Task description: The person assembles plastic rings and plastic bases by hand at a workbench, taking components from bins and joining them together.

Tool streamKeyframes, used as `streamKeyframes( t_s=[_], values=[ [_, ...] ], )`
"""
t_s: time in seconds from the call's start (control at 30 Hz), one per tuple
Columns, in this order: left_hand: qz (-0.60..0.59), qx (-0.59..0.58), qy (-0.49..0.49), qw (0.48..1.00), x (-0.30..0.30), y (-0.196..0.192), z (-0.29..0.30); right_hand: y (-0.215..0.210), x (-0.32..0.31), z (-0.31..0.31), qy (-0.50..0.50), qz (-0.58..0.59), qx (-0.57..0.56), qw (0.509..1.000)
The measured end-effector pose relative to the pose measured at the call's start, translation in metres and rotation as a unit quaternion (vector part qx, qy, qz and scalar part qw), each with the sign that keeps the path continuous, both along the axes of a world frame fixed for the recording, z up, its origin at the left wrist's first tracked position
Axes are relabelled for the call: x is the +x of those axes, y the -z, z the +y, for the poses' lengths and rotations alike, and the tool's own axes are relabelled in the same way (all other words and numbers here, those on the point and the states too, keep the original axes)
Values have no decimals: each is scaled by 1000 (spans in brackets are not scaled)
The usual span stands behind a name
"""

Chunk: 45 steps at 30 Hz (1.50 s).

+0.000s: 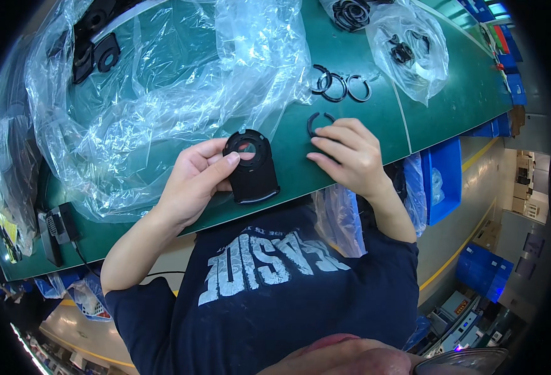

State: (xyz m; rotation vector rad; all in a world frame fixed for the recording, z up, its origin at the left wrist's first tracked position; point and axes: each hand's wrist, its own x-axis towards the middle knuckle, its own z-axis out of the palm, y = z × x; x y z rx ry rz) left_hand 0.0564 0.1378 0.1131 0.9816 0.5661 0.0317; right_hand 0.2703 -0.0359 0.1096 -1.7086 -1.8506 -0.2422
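My left hand (pixel 195 178) holds a flat black plastic part (pixel 252 169) with a round hole near its top, thumb pressed on the ring around the hole. It rests just above the green table (pixel 350 140). To its right my right hand (pixel 350 156) lies on the table, fingertips on a black split ring (pixel 317 122) that is partly hidden under them. Three more black rings (pixel 340 87) lie in a loose cluster farther back.
A large crumpled clear plastic bag (pixel 163 94) covers the table's left, with black parts (pixel 94 53) at its far end. Another clear bag (pixel 413 53) with black pieces and a pile of rings (pixel 350 14) sit at the back right. Blue bins (pixel 445 181) stand below the table edge.
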Motion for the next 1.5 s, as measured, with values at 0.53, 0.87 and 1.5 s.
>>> streamKeyframes(
  t_s=[0.53, 0.87, 1.5],
  values=[
    [-2, 22, -3, 1000, 0, -1, -5, -18, -5, 7, 132, 240, -115, 955],
    [-89, -85, 20, 992, 0, 1, -3, -33, -53, 36, -17, 232, -22, 972],
    [-73, 9, 32, 997, -4, -5, -5, -30, -73, 42, -4, 135, -28, 990]
  ],
)
